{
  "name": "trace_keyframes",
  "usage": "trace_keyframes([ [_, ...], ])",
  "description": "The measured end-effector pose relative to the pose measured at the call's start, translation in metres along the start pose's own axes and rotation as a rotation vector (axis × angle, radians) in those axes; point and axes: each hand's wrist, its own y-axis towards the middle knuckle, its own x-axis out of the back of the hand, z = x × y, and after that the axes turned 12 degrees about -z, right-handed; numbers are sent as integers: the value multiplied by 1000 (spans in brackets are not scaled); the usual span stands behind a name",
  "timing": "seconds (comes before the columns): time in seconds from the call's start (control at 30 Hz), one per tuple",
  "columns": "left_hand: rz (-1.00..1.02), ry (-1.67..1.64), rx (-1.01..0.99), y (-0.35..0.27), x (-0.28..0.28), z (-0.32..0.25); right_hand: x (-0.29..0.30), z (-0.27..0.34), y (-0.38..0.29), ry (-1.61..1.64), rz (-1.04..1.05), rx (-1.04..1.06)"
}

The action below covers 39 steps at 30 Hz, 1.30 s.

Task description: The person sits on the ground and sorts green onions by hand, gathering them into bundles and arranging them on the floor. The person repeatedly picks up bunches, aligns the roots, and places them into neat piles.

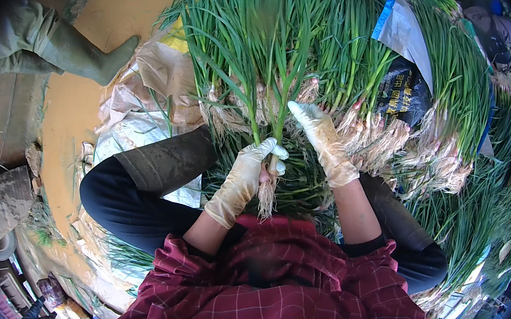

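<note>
My left hand (254,169), in a soiled pale glove, grips a few green garlic plants (281,119) low on their stems. Their pinkish bulbs and pale stringy roots (267,192) hang below my fist, and their long leaves rise away from me. Just right of these stems is my right hand (321,136), gloved too, its fingers stretched toward the stems and nothing visible in it. Its palm side is partly hidden. Beyond both hands lies a thick row of similar plants (347,50), roots toward me. Loose green leaves (294,174) are heaped between my legs.
Muddy brown water (65,134) lies at the left, where another person's rubber boot (113,61) stands. Crumpled plastic sacks (165,72) sit beside my left knee. A black printed sack (402,89) and more plant bundles (454,84) are at the right.
</note>
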Motion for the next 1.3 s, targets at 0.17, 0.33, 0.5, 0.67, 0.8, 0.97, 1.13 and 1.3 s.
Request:
trace_keyframes([
  [0.17,1,-65,-130,-17,-12,12,-33,-13,-2,120,-35,-7],
  [0.33,197,-470,-15,-26,-12,15,-37,-24,-29,1130,241,-601],
  [0.5,353,-809,84,-29,-11,20,-24,-31,-33,1129,620,-572],
  [0.67,191,-294,58,-37,-16,24,-39,-53,-32,1221,331,-727],
  [0.8,219,-56,-38,-65,-22,30,-30,-86,-35,56,-97,155],
  [0.97,232,788,-1293,-123,-40,16,84,-129,-34,-1201,236,289],
  [1.13,126,1265,-1384,-184,-72,-16,228,-142,-32,-1176,127,484],
  [1.3,175,1062,-1782,-212,-134,-38,336,-128,-48,-877,-219,112],
])
